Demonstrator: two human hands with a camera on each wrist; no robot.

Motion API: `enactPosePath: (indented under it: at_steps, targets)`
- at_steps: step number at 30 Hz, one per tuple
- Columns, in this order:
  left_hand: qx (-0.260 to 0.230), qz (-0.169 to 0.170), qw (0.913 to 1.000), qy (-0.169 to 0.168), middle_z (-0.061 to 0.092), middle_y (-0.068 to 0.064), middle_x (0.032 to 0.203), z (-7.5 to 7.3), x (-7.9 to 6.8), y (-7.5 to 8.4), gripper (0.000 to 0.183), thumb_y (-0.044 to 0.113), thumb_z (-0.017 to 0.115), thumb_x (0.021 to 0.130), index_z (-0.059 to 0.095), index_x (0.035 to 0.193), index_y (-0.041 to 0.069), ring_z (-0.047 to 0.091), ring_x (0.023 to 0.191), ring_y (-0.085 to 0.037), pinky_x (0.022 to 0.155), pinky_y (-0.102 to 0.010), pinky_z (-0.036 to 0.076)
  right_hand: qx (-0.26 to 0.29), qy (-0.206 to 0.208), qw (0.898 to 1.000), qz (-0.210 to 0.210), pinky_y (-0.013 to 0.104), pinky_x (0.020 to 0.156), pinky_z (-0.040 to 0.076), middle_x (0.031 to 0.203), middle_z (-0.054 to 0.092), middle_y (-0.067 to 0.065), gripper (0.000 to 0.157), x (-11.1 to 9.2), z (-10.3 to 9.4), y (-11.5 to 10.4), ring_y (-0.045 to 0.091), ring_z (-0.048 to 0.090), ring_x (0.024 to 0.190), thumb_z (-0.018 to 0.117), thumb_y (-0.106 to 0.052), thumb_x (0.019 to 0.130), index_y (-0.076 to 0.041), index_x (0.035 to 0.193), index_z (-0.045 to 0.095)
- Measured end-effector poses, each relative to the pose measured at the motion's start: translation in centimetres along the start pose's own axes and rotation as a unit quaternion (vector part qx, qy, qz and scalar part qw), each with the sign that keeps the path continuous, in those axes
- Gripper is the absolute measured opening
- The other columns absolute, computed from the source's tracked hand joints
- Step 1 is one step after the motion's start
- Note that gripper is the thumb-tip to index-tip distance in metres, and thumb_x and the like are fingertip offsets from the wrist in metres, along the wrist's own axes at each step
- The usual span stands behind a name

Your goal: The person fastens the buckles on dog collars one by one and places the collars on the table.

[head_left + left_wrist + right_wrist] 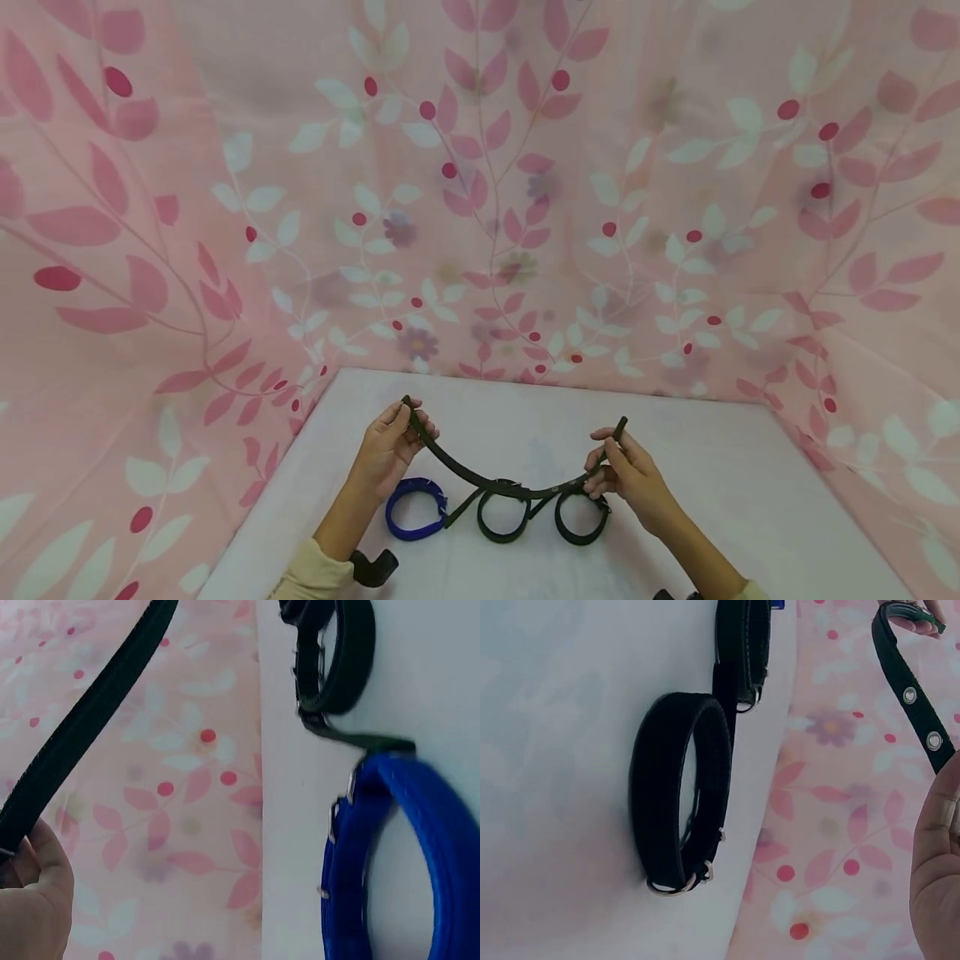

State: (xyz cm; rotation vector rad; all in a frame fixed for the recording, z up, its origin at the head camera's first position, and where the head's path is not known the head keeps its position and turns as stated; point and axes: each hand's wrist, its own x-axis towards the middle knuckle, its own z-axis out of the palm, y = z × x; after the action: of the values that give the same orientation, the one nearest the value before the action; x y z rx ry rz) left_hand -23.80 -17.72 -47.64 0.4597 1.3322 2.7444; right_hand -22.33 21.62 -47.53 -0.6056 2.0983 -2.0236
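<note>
A dark green collar strap (463,473) hangs unbuckled in a sagging curve between the two hands, above the table. The left hand (386,446) pinches its buckle end; a bit of metal shows there in the left wrist view. At the other end, the right hand (633,477) holds the strap between thumb and fingers. Metal-rimmed eyelets (934,741) run along that end. Below, three collars stand buckled into loops in a row: a blue collar (349,877) on the left, a dark green collar (503,537) in the middle, a black collar (656,795) on the right.
The collars stand on a white-covered table (720,450). Pink cloth with a leaf pattern (487,208) rises behind the table and along both sides. A black wrist-worn device (375,569) sits at the left forearm, near the blue collar.
</note>
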Motion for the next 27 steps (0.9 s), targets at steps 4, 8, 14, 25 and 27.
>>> enactPosePath:
  at_steps: [4,8,14,25,27]
  targets:
    - [-0.021,0.0,0.9998,0.006,0.066,0.0,0.094,0.5,-0.3,-0.3,0.027,0.021,0.041,0.107,0.065,0.113,0.01,0.065,0.087,-0.013,0.09,-0.032,0.056,-0.023,0.007,1.0,0.004,0.03,0.069,0.059,0.096,0.06,0.01,0.038,-0.2,0.4,-0.3,0.013,0.066,0.074,0.037,-0.024,0.109,0.005,0.132,0.044]
    - [-0.021,0.014,0.9994,0.025,0.067,0.001,0.092,0.9,-0.3,-0.5,0.027,0.023,0.044,0.106,0.066,0.118,0.012,0.065,0.085,-0.012,0.087,-0.031,0.057,-0.08,0.016,0.997,-0.01,0.028,0.073,0.056,0.095,0.059,0.015,0.04,-0.3,0.7,-0.5,0.013,0.06,0.079,0.042,-0.023,0.108,0.006,0.134,0.049]
    - [0.012,0.013,0.9998,0.004,0.064,0.002,0.092,1.3,-0.5,-0.9,0.029,0.023,0.042,0.107,0.062,0.126,0.014,0.064,0.081,-0.011,0.085,-0.031,0.058,-0.092,0.024,0.995,-0.019,0.028,0.084,0.055,0.083,0.056,0.017,0.041,-0.4,1.3,-0.5,0.018,0.064,0.086,0.043,-0.024,0.107,0.004,0.137,0.05]
    - [0.142,-0.027,0.9894,0.012,0.06,0.001,0.083,3.1,-0.9,-1.4,0.04,0.021,0.054,0.103,0.054,0.134,-0.004,0.061,0.071,-0.009,0.077,-0.027,0.057,-0.123,0.049,0.99,-0.048,0.027,0.064,0.055,0.074,0.06,0.014,0.031,0.3,2.8,-1.2,0.017,0.061,0.066,0.058,-0.016,0.1,0.003,0.124,0.064]
    - [0.166,-0.034,0.9855,0.01,0.059,0.0,0.083,3.4,-1.1,-1.4,0.043,0.021,0.054,0.103,0.052,0.136,-0.006,0.059,0.07,-0.009,0.077,-0.026,0.057,-0.113,0.056,0.991,-0.044,0.027,0.063,0.055,0.074,0.061,0.008,0.03,0.2,3.1,-1.3,0.015,0.06,0.066,0.061,-0.013,0.098,0.005,0.122,0.064]
